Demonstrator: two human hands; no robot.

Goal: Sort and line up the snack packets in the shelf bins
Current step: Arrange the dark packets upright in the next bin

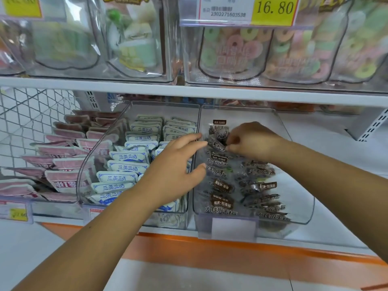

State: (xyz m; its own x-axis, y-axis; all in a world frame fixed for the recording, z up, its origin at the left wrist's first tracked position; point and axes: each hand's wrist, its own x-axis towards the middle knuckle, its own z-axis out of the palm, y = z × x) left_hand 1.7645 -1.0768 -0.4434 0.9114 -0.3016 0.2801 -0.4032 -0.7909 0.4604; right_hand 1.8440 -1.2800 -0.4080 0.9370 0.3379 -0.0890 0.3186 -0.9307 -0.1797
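Head view, lower shelf, three stocks side by side.

Right grip [252, 141]: fingers curled, pinching a dark packet [218, 139] at the rear of the right bin [302, 206]. Packet raised at an angle among the rear ones; judged to be for turning it label-up before seating it in a row.

Left grip [178, 164]: released, fingers straight and spread, reaching across the wall between bins towards the other dark packets [222, 185]. Contact with them not resolvable. Judged to be steadying the pile, to stop neighbours sliding during the pull.

Other dark packets: inside the same clear bin, in two rough columns. Left column fairly flat with labels readable; right column skewed and overlapping.

Middle bin [163, 110]: white-and-blue packets [126, 157] shingled in rows, labels forward. Looks sorted.

Further left: pink packets [63, 179] stacked loosely beside a wire mesh panel [31, 114].

Upper shelf: bags of ring sweets [231, 51] under a yellow price tag [275, 8].

Stage, judged: mid-sort in the right bin, right column not yet lined up.

Risk, judged: glossy film wrappers, easy to drag neighbours out of line.
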